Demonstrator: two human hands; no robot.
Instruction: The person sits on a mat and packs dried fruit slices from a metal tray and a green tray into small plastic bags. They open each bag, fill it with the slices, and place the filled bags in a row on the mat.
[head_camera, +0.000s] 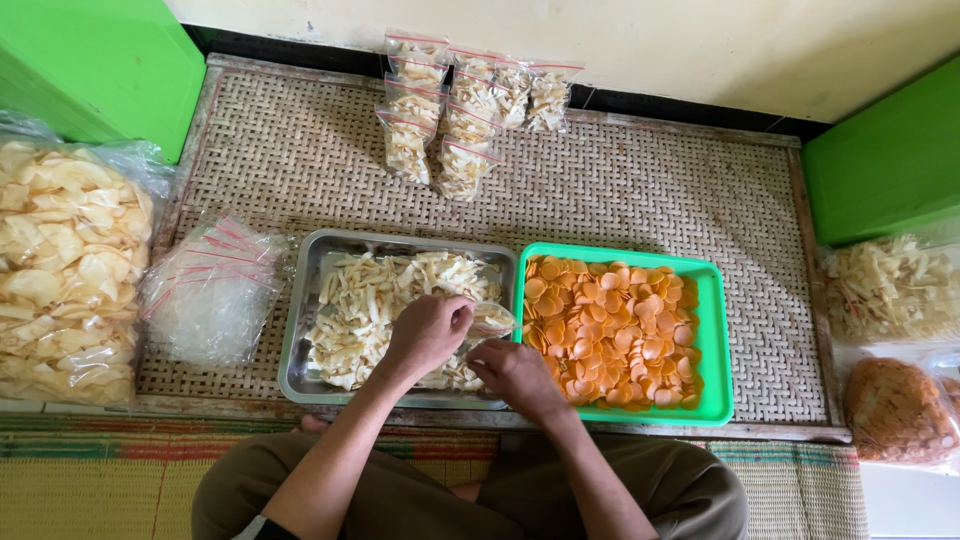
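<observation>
Both knees of the seated person, in olive trousers, fill the near edge, and the two forearms reach from there to the trays. Left hand (428, 333) is over the near right part of the metal tray (300, 310); its fingers are curled together and pinch the rim of a small clear bag (492, 320), with some pale chips perhaps inside the fist — I cannot tell this for sure. Right hand (515, 372) is just beside it, at the place where the two trays meet, and its fingers close on the lower side of the same bag. So the bag hangs between both hands, above the right edge of the metal tray.

This tray holds pale strip-shaped chips (365, 300). Touching it on the right is a green plastic tray (715, 340) with round orange chips (610, 330). Both stand on a woven rattan table (650, 190).

Far from the person, near the wall, lie several filled small bags (460, 110) in a group. On the left is a pile of empty clear bags (210, 290), and further left a big bag of pale round crackers (65, 270) — on the right side two more big bags of snacks.
</observation>
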